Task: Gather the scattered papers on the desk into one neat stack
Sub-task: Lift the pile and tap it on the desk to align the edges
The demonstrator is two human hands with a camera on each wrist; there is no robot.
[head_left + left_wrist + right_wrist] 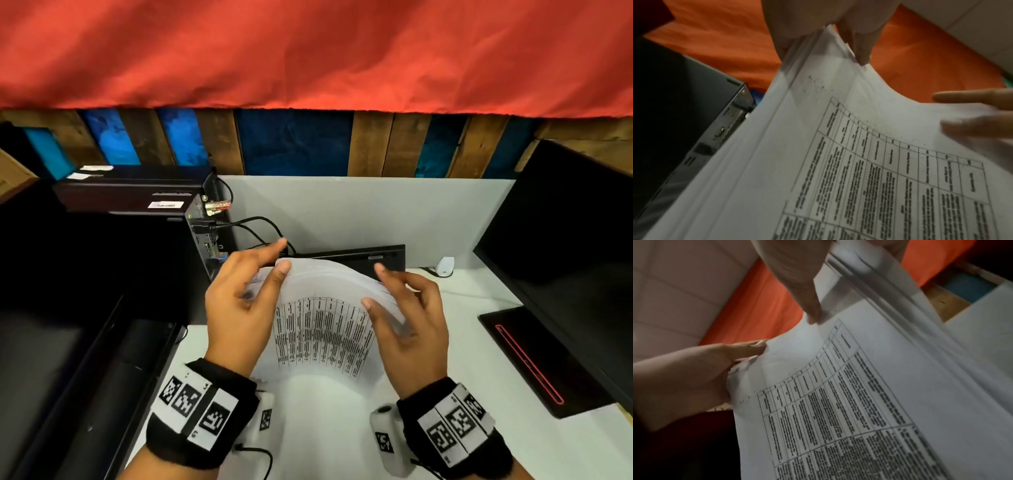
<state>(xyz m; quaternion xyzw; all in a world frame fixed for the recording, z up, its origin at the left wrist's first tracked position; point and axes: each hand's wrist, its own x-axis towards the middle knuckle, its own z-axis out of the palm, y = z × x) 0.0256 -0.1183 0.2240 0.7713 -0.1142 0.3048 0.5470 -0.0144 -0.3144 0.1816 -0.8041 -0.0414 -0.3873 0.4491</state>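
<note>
A stack of white papers point(322, 329) stands on its lower edge on the white desk point(479, 349), bowed towards me, with a printed table on the front sheet. My left hand point(279, 261) pinches the upper left edge, thumb on the front and fingers behind. My right hand point(375, 286) grips the upper right edge the same way. The left wrist view shows the papers point(838, 162) and the left hand point(824, 32) pinching their top corner, with several sheet edges fanned. In the right wrist view the right hand point(818, 301) has its thumb on the papers point(859, 402).
A black keyboard point(359, 255) lies just behind the papers. A black computer case point(137, 205) with cables point(260, 222) stands at the left. A dark monitor point(565, 240) and its base point(534, 356) stand at the right. A small white device point(444, 266) sits near the partition.
</note>
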